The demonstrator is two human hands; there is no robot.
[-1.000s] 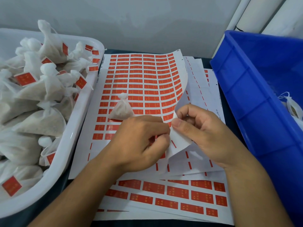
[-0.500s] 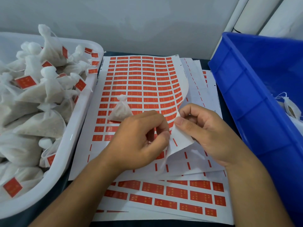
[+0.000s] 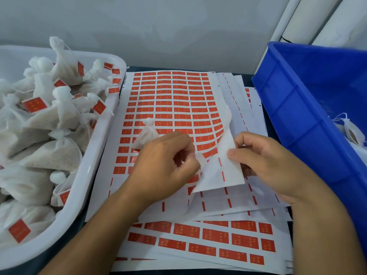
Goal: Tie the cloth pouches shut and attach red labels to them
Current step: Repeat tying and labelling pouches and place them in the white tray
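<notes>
I see my right hand [image 3: 266, 165] pinching the label sheet's [image 3: 170, 108] curled corner; my left hand [image 3: 164, 167] pinches at its edge. A tied pouch [image 3: 146, 133] sits at 11 o'clock, white tub [image 3: 93, 167] of labelled pouches at 9, blue bin [image 3: 294, 108] at 2.

This looks like a small packing or hand-assembly workbench, not a home. A white plastic tub [image 3: 93, 175] on the left is heaped with filled cloth pouches [image 3: 49, 155], many already carrying red labels (dozens of the same item). Printed sheets of red labels [image 3: 170, 100] lie stacked across the dark tabletop [image 3: 246, 76], some sheets already stripped. A blue plastic crate [image 3: 297, 108], the stackable storage sort, stands on the right. Behind is a plain grey wall [image 3: 158, 26] with pale rolls [image 3: 294, 18] leaning in the corner.
</notes>
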